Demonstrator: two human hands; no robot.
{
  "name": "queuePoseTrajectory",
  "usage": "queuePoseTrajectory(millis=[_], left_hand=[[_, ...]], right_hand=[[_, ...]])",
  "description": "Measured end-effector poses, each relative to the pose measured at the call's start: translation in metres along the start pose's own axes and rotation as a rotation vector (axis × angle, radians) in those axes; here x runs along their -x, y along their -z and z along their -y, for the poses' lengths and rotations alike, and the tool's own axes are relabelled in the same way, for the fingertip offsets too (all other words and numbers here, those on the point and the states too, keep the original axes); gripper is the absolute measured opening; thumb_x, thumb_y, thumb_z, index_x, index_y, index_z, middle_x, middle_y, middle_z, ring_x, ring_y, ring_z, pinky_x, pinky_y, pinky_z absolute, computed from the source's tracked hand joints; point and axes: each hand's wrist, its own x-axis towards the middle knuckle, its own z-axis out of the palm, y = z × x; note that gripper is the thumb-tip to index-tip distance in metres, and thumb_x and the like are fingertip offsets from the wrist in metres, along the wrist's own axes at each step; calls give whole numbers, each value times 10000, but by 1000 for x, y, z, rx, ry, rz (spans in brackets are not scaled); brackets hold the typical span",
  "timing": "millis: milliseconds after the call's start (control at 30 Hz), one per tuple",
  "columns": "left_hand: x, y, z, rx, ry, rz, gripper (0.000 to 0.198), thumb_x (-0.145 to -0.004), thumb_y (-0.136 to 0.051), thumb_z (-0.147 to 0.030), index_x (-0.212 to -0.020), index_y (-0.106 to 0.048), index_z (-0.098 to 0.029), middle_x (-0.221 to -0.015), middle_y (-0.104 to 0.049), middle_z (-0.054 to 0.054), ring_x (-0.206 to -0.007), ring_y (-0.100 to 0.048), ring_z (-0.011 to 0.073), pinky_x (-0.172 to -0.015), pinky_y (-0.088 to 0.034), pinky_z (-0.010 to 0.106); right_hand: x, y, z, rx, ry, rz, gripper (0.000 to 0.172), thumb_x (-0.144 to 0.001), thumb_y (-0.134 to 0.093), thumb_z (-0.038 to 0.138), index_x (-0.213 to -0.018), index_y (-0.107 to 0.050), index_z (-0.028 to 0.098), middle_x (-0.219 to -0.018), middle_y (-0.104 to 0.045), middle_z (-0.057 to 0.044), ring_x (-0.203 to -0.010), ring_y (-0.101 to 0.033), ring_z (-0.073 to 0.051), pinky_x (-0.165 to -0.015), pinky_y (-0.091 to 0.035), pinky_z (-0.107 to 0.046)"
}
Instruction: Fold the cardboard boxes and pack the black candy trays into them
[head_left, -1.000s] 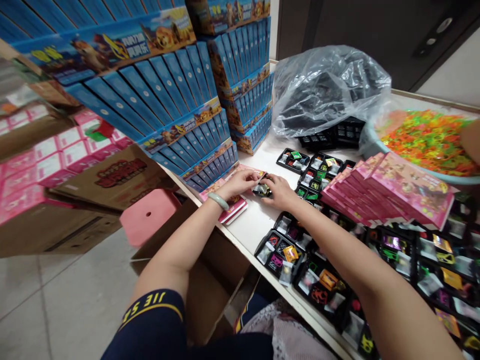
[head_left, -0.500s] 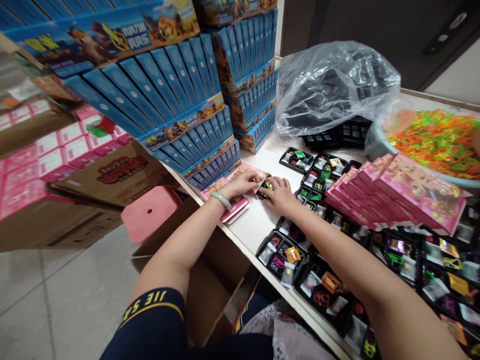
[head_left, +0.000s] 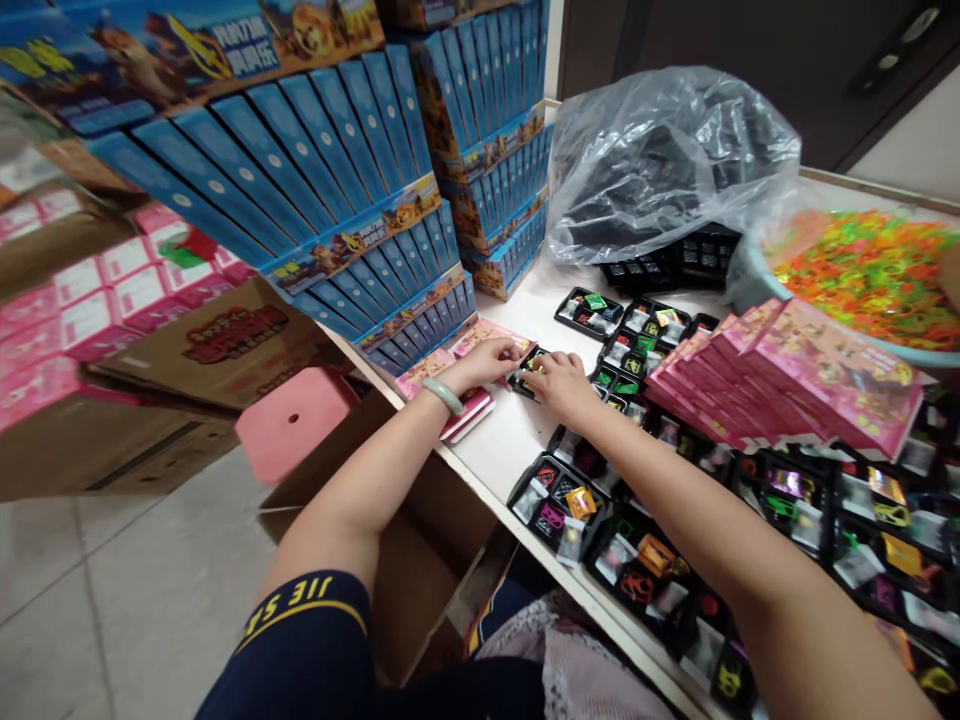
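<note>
My left hand (head_left: 487,362), with a pale green bangle on its wrist, is closed at the end of a pink box (head_left: 484,332) lying on the table. Its thumb and fingers pinch the box near the opening, partly hidden. Against that end sits a small black tray (head_left: 520,382) with yellow-green pieces in it. My right hand (head_left: 562,388) grips this tray from the right, fingers curled over its top. Just below my left wrist rests another pink box (head_left: 471,415).
Filled black trays (head_left: 559,510) cover the table's right side, with a leaning row of pink boxes (head_left: 832,375) on them. Blue boxes (head_left: 300,165) are stacked at left. Behind are a clear plastic bag (head_left: 667,160) and a basin (head_left: 750,270) of colourful pieces. A pink stool (head_left: 296,425) stands below.
The black tray has come closer to the pink box's end, with my hands still at both. The whole view has shifted slightly.
</note>
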Motion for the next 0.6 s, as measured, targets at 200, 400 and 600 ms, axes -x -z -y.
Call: queuePoseTrajectory(millis=[200,400,600], left_hand=[[-3,-2,0,-36,-31,9,181,-700,-580,-330,-681,-514,-162,-784,-604,20,-716,-545,140,-670,-451,253],[-1,-8,-8,-138,-54,13,70,-680,-583,-233,-704,-570,-169,-669,-566,-18,-632,-503,137,-638,-418,252],[-1,-11,-15,-196,-61,-2,27,-661,-564,-143,-670,-572,-167,-658,-569,-22,-635,-491,139,-643,-400,255]], right_hand=[[-12,-13,13,25,-17,45,332,-953,-403,214,-1132,-678,260,-1177,-643,-103,-1084,-459,-298,-901,-313,-465],[9,12,-3,-52,-41,30,302,-948,-451,257,-1161,-662,231,-1238,-634,-102,-1099,-487,-297,-879,-336,-443],[30,18,-7,13,-56,175,256,-934,-478,219,-1056,-703,215,-1023,-668,-119,-943,-609,-260,-811,-396,-369]])
